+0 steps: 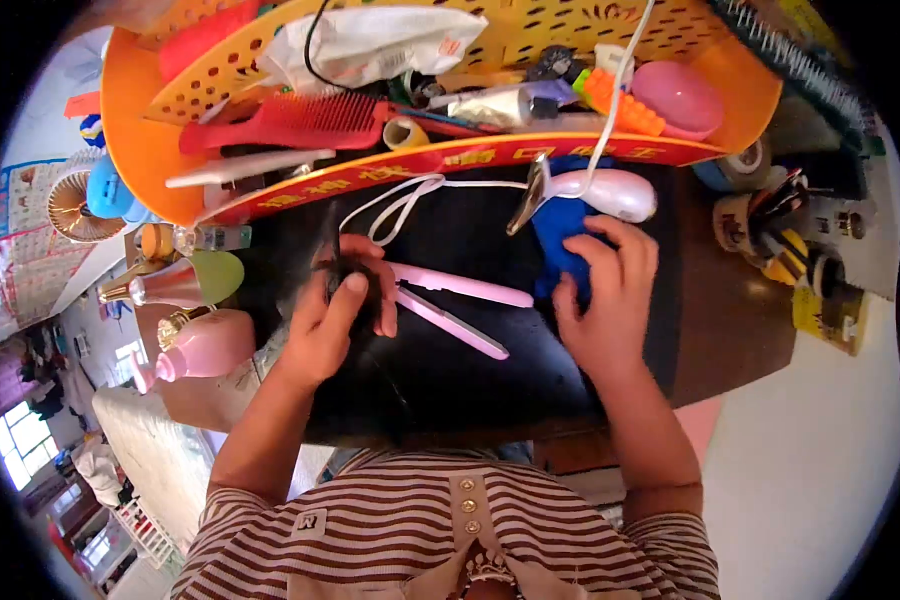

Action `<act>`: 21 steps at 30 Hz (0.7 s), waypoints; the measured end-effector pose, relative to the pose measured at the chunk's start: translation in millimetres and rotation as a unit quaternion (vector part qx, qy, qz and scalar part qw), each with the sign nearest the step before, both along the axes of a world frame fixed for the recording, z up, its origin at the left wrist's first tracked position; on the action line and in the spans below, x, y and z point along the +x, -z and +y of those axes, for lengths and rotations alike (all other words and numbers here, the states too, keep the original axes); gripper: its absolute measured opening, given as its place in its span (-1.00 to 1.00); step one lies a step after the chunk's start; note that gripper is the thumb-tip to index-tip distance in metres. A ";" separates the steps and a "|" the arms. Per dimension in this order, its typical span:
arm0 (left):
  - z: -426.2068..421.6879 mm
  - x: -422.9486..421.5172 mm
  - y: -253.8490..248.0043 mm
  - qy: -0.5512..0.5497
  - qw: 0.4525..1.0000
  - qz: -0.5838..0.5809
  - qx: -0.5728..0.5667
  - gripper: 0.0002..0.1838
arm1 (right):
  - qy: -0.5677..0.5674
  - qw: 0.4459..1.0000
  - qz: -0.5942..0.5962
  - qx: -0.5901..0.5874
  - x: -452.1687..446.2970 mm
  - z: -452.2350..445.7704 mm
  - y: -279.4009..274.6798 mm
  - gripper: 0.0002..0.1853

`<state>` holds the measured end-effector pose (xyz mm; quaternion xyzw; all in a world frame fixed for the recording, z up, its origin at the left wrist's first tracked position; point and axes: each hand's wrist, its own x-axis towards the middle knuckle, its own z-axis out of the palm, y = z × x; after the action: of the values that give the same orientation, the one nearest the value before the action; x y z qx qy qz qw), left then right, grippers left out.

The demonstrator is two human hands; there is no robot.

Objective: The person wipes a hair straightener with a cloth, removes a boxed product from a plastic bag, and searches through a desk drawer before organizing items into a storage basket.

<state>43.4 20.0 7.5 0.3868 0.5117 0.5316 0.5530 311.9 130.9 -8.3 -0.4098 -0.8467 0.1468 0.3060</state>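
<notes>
My left hand (335, 312) is closed around a dark, blurred object (332, 250) whose kind I cannot make out. Just right of it, a pink hair straightener (462, 288) lies with its two arms spread apart on the black mat (450, 390). My right hand (612, 290) has its fingers bent and apart, at the edge of a blue cloth (562, 245); whether it touches the cloth is unclear. Above that hand, a pale pink handheld device (605, 192) with a shiny metallic head rests partly over the cloth. A looped white cord (410, 192) runs behind the straightener.
An orange basket (135, 150) along the back holds a red comb (290, 122), tubes and a pink bowl (678, 100). Bottles stand at left, including a pink pump bottle (210, 345). A pen holder (735, 225) and tape roll (745, 165) are at right.
</notes>
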 end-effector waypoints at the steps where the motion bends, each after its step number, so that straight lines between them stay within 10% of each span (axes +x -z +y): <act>1: -7.0 -4.1 9.1 0.030 0.998 0.046 0.035 -0.65 | -0.002 1.000 0.000 0.006 -0.3 -2.8 0.0 -0.53; 16: -4.7 -34.5 35.8 0.046 0.954 -0.283 0.086 -0.55 | 0.204 0.973 -0.100 0.027 -3.7 -66.4 -8.2 -0.69; 21: -7.3 -36.8 33.3 0.049 0.915 -0.396 0.061 -0.57 | 0.222 0.949 0.221 -0.027 0.1 -109.5 -6.2 -0.70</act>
<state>6.6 12.7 -25.8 0.2023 0.1975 0.6440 0.7109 312.0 21.4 -2.1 -0.5523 -0.6412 0.1851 0.4995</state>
